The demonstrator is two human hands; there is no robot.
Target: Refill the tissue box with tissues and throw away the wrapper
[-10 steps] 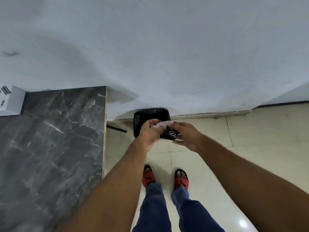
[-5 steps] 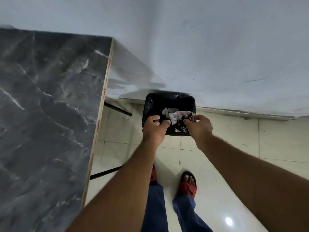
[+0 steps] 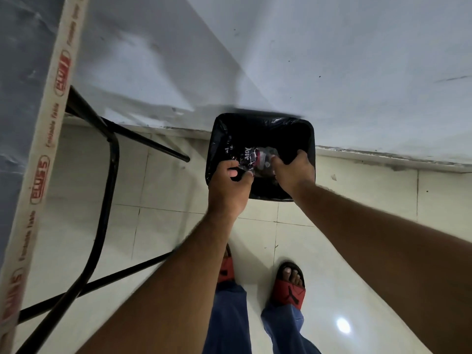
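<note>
Head view: left hand (image 3: 231, 190) and right hand (image 3: 293, 172) grasp the crumpled wrapper (image 3: 251, 157), stretched sideways over the bin (image 3: 214, 149).

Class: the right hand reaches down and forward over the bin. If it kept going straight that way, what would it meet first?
Most likely the wrapper at its fingertips, inside the black-lined bin. The right hand may already touch it; depth is unclear.

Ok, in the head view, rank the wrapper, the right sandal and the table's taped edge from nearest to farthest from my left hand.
1. Wrapper: touching the left hand, over the bin.
2. Right sandal: on the floor, below.
3. Table's taped edge: far left.
</note>
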